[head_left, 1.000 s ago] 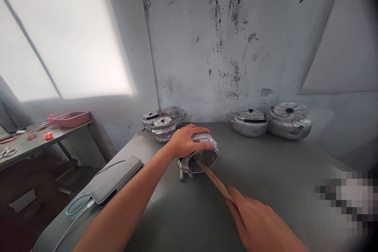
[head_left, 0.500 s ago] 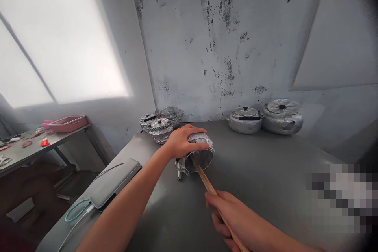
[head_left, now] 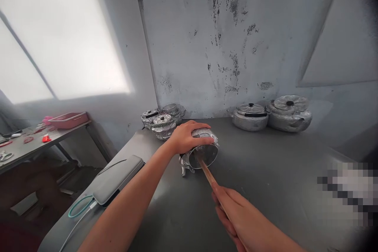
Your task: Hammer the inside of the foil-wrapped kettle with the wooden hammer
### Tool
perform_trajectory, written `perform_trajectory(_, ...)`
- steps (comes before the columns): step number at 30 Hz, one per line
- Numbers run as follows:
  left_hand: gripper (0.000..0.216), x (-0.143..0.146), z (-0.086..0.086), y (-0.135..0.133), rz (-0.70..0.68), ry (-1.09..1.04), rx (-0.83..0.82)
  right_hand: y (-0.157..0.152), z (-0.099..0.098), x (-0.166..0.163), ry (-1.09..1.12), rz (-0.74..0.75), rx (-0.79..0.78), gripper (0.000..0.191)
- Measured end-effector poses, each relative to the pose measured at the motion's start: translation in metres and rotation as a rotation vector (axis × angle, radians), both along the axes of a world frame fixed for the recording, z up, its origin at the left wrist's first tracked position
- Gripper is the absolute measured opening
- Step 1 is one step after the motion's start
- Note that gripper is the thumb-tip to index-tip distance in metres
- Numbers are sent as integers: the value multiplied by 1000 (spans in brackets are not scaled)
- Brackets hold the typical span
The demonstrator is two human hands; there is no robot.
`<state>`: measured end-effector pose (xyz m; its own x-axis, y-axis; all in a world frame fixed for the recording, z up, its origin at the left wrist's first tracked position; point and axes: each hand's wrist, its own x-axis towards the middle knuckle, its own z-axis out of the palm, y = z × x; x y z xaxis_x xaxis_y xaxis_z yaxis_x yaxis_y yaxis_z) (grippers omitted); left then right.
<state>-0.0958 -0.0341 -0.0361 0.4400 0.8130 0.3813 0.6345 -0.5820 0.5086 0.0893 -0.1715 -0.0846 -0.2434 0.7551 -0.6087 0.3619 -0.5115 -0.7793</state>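
On the grey table a small silver metal pot [head_left: 211, 156] lies tipped over, its round mouth facing me. My left hand [head_left: 189, 138] is wrapped over its upper side, fingers spread across the wall and closed on it. A shiny silver fitting [head_left: 185, 168] sticks out at the pot's lower left; its kind is unclear. My right hand [head_left: 232, 210] is closed around a wooden stick [head_left: 209, 175]. The stick slants up into the pot's mouth, and its far end is hidden in the dark inside.
Several small silver pots [head_left: 163, 126] stand at the table's back left. Two larger lidded pots [head_left: 250, 121] stand at the back right. A grey case [head_left: 118, 181] with a cable lies left of my forearm. A side table holds a pink basket [head_left: 69, 121].
My right hand has moved slightly forward with the stick, closer to the pot's mouth, and less of the stick shows between them. My left hand keeps its grip. The view has shifted slightly.
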Motion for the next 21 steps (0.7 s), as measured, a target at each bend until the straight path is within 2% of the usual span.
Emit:
perform_trajectory(3, 48, 0, -1, 1, -3, -8, 7, 1, -3, 0, 4, 21, 76, 42)
perform_trajectory(7, 49, 1, 0, 0, 0, 9, 15, 0, -3, -1, -34, 32, 40, 42)
perform_trajectory(15, 50, 1, 1, -2, 9, 6, 6, 1, -11, 3, -18, 40, 112, 43)
perform_trajectory(21, 50, 1, 2, -3, 2, 6, 6, 1, -3, 4, -26, 47, 89, 44)
